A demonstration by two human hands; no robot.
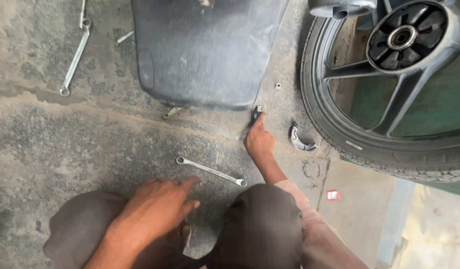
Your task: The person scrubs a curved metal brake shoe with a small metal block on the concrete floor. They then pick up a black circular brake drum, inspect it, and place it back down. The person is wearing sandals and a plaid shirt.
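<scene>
- Fingertip contact only: your right hand (260,141) reaches forward and its fingers touch a small dark metal part (257,113) lying on the concrete floor (90,144). I can't tell whether the fingers have closed on it or just rest on top.
- That part sits just at the lower right corner of the dark plastic panel (205,50), touching or nearly touching its edge; blur hides the exact gap.
- Your left hand (157,209) hovers low over the floor, fingers loosely spread, holding nothing. Its fingertips point toward the combination wrench (211,171), near but apart.
- My read of the step: picking up loose hardware beside the panel, right hand leading. Pickup not completed yet.
- Next move, as I judge it: pinch the part between thumb and forefinger before lifting. It's small and lies flat, so a clean pinch matters more than force.
- A curved brake shoe (301,141) lies to the right of your right hand, between it and the motorcycle wheel (389,99). Wheel stands upright, tyre on the floor.
- A small nut (278,85) sits on the floor between panel and tyre, well clear of your hand.
- A second, longer wrench (75,60) lies far left, well apart. Another short tool end (172,113) pokes out from under the panel's lower edge.
- A small red scrap (333,195) lies by your right forearm.
- Your knees fill the bottom of the view; you're squatting.
</scene>
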